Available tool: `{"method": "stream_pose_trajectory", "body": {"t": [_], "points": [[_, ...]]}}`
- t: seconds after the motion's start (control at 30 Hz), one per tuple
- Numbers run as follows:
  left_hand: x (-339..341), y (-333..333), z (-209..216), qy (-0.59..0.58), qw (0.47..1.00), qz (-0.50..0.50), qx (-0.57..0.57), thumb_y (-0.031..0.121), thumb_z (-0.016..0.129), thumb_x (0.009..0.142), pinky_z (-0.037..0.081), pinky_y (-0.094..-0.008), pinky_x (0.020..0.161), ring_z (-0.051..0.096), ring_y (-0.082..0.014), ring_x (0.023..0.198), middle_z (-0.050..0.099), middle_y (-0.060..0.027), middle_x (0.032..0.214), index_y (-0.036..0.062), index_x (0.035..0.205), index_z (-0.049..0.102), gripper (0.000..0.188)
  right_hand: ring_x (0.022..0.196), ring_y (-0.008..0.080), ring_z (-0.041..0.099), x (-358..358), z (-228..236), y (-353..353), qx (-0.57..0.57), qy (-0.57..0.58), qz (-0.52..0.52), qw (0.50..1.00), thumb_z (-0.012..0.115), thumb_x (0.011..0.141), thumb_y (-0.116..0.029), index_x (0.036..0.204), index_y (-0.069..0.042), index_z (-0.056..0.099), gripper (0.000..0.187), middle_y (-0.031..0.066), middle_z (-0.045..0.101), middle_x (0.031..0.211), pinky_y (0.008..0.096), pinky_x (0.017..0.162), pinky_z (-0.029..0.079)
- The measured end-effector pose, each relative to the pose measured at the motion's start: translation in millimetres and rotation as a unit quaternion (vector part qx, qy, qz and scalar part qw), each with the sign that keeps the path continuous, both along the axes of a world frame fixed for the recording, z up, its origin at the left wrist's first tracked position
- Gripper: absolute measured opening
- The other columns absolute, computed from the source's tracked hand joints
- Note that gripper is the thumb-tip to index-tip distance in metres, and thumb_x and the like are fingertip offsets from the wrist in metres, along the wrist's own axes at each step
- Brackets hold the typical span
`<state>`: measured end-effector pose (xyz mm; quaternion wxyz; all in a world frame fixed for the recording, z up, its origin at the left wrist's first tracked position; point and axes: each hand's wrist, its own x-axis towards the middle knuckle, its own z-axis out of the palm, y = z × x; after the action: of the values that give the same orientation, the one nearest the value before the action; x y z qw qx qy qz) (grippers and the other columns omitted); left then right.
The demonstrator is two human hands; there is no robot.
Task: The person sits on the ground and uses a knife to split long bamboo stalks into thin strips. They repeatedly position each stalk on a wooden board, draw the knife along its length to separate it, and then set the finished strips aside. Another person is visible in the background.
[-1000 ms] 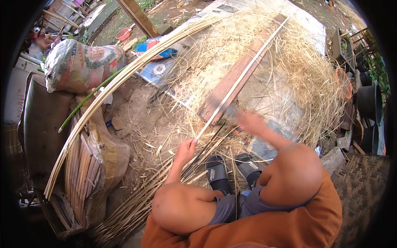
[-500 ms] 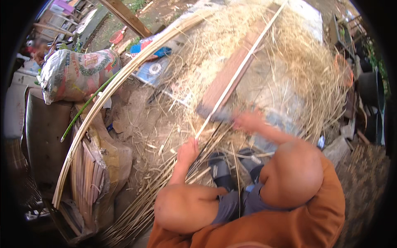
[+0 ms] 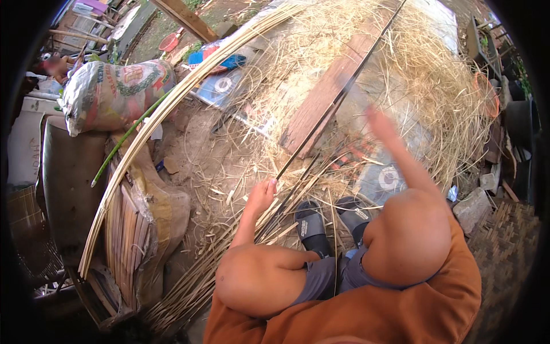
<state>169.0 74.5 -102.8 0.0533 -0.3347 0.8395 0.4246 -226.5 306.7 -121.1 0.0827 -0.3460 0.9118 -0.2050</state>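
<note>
My left hand [image 3: 262, 195] is closed around the near end of a long, thin bamboo strip [image 3: 312, 133], its dark side showing. The strip runs away from me along a brown wooden plank [image 3: 321, 106] and past its far end. My right hand [image 3: 381, 125], smeared by motion, is out to the right of the plank. From it a dark, blurred knife blade [image 3: 345, 85] reaches left across the strip; the handle is hidden in the fist.
Pale shavings [image 3: 441, 74] heap around the plank. A bundle of long split strips [image 3: 152, 123] arcs along the left, by a stuffed sack [image 3: 123, 92]. More thin strips [image 3: 197, 284] lie beside my left leg. An orange-rimmed basket [image 3: 486, 94] is at the right.
The strip showed pale before and now shows dark. My right hand and the blade have moved farther away along the plank. My left hand stays near the same place.
</note>
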Motion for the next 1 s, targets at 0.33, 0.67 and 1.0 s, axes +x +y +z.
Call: {"method": "stream_pose_trajectory", "body": {"t": [0.33,0.67,1.0], "points": [[4,21,8,-0.073,0.974,-0.015,-0.215,0.038,0.04,0.104,0.049,-0.0561,0.063,0.063,-0.0478,0.067,0.062,-0.0281,0.068,0.001,0.085,0.055,0.044,0.094,0.0383,0.068,158,-5,-3,-0.065,0.071,0.318,0.943,0.059,0.092,-0.041,0.118,-0.015,0.062,0.037,0.0153,0.068,0.106,0.0512,0.081,0.055],[22,10,26,-0.064,0.997,0.032,-0.034,0.038,0.044,0.103,0.047,-0.0477,0.068,0.062,-0.0389,0.07,0.064,-0.0218,0.072,-0.0024,0.078,0.062,0.051,0.09,0.0446,0.064,19,-2,-20,-0.101,-0.071,0.013,0.992,0.054,0.097,-0.04,0.119,-0.01,0.058,0.037,0.025,0.066,0.093,0.0545,0.077,0.051],[60,0,18,-0.067,0.945,0.189,0.259,0.048,0.051,0.101,0.037,-0.0267,0.043,0.046,-0.0111,0.045,0.054,-0.0023,0.058,0.0022,0.072,0.063,0.055,0.091,0.034,0.068,63,26,-30,-0.021,-0.108,0.088,0.99,0.06,0.094,-0.037,0.125,-0.014,0.059,0.038,0.0184,0.068,0.092,0.0476,0.079,0.054]]}}
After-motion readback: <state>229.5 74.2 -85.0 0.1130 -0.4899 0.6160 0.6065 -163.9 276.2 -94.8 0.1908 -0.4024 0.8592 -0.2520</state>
